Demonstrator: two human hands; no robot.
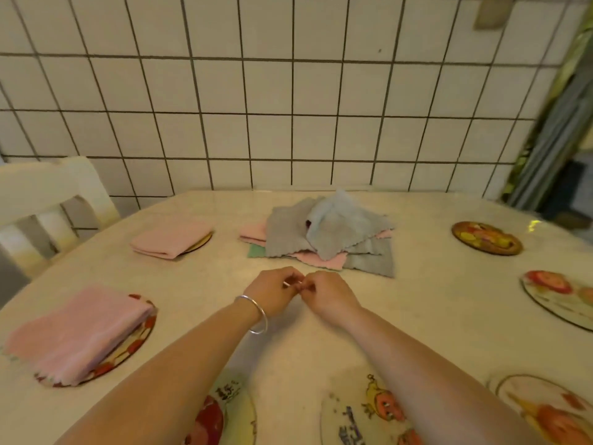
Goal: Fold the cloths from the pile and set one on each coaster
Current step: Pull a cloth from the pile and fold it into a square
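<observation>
A pile of cloths (327,239), grey, light blue, pink and green, lies at the middle back of the table. One folded pink cloth (171,239) lies on a coaster (202,243) at the back left. Another folded pink cloth (80,332) covers most of a fruit-print coaster (138,345) at the near left. My left hand (272,292) and my right hand (330,293) meet in front of the pile, fingers curled, fingertips touching each other. Neither hand holds a cloth. A silver bangle sits on my left wrist.
Bare coasters lie at the back right (486,237), the right edge (558,297), the near right (552,412) and along the front edge (362,412), (224,415). A white chair (48,194) stands at the left. A tiled wall (288,91) backs the table.
</observation>
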